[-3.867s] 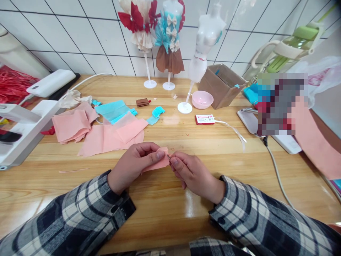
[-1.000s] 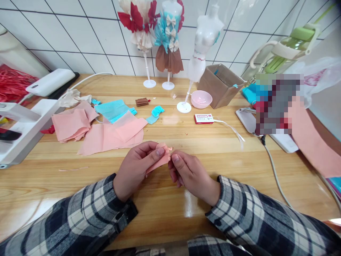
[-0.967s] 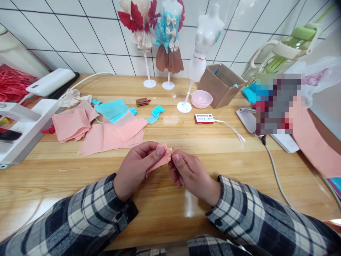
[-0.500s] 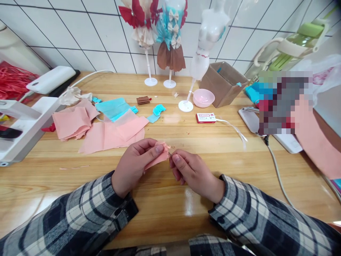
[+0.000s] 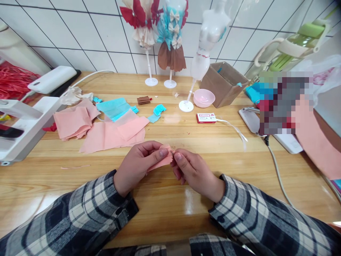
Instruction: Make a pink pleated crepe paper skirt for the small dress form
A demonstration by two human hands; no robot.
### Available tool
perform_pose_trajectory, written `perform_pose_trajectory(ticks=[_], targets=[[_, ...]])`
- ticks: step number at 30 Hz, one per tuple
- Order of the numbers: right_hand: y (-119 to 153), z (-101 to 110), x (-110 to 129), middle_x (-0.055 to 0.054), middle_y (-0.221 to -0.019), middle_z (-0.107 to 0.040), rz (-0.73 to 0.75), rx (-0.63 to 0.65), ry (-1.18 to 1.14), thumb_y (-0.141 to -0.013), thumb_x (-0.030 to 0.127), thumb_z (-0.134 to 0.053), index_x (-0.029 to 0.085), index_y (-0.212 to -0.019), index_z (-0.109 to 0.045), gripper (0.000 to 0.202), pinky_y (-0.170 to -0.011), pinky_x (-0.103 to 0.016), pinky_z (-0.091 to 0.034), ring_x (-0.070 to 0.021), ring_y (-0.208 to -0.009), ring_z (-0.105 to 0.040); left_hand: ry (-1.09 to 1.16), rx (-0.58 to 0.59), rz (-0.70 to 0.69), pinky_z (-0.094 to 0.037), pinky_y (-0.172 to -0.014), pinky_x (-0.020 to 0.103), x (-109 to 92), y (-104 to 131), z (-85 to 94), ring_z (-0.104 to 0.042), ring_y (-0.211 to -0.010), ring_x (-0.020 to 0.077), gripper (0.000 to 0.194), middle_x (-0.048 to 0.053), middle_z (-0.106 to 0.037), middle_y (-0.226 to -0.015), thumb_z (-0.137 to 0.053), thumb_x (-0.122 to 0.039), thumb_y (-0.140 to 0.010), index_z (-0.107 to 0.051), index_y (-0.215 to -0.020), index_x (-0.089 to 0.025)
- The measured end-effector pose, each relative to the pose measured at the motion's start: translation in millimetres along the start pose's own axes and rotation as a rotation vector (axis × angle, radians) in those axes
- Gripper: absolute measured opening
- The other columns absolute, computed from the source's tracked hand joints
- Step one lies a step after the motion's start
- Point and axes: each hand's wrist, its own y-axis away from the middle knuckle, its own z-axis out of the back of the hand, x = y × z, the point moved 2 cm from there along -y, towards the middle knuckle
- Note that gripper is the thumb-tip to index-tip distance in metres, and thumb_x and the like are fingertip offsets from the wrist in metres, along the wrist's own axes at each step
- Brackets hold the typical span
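My left hand (image 5: 141,161) pinches a small folded piece of pink crepe-like paper (image 5: 161,163) between thumb and fingers, its ruffled edge facing right. My right hand (image 5: 193,169) is closed in a pinch at that edge. A thin, dark, wire-like piece (image 5: 172,153) shows at its fingertips, touching the paper; most of it is hidden by the fingers. Behind my left hand lie larger pink sheets (image 5: 106,137), a folded pink stack (image 5: 73,122) and a blue sheet (image 5: 113,107).
Two dressed mini mannequins (image 5: 170,53) and a bare white one (image 5: 206,39) stand along the tiled wall. A pink bowl (image 5: 204,99), a brown box (image 5: 222,83) and a small red-and-white box (image 5: 206,118) sit nearby. A white rack (image 5: 34,124) is at left, a cable (image 5: 277,174) at right.
My left hand has shifted slightly right with the pink paper, closing the gap to my right hand. The wire-like piece now lies against the ruffled edge.
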Motion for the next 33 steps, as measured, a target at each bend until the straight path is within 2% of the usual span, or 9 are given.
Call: perform_pose_trajectory(ticks=[7, 23, 30, 33], targets=[[0.8, 0.7, 2.1, 0.005, -0.055, -0.052, 0.026, -0.014, 0.048, -0.099, 0.055, -0.032, 0.02, -0.073, -0.048, 0.047, -0.047, -0.019, -0.039, -0.0071, -0.044, -0.048, -0.057, 0.003, -0.017, -0.046, -0.067, 0.021, -3.3, 1.6, -3.1, -0.059, -0.067, 0.011, 0.02, -0.002, -0.068, -0.071, -0.076, -0.036, -0.075, -0.07, -0.074, -0.017], [-0.4, 0.6, 4.2, 0.005, -0.051, -0.045, 0.034, -0.03, 0.03, -0.097, 0.058, -0.034, 0.02, -0.071, -0.046, 0.047, -0.046, -0.021, -0.035, -0.0082, -0.045, -0.043, -0.083, -0.01, -0.011, -0.047, -0.069, 0.022, -3.8, 1.3, -3.0, -0.061, -0.07, 0.0128, 0.022, -0.001, -0.07, -0.075, -0.077, -0.037, -0.074, -0.07, -0.075, -0.017], [-0.9, 1.7, 3.5, 0.006, -0.051, -0.044, 0.036, -0.013, 0.035, -0.096, 0.058, -0.036, 0.02, -0.074, -0.05, 0.046, -0.045, -0.021, -0.034, -0.0082, -0.044, -0.042, -0.113, 0.008, -0.019, -0.047, -0.067, 0.022, -4.3, -0.5, 0.1, -0.06, -0.067, 0.0124, 0.021, -0.001, -0.07, -0.073, -0.077, -0.038, -0.074, -0.071, -0.074, -0.018], [-0.2, 1.8, 2.7, 0.006, -0.052, -0.045, 0.028, 0.0, 0.011, -0.097, 0.056, -0.037, 0.02, -0.078, -0.052, 0.044, -0.044, -0.02, -0.035, -0.0074, -0.043, -0.042, -0.067, 0.004, -0.03, -0.047, -0.07, 0.021, -4.1, -0.5, 1.0, -0.061, -0.071, 0.0125, 0.018, 0.0, -0.071, -0.077, -0.076, -0.036, -0.075, -0.071, -0.076, -0.019]])
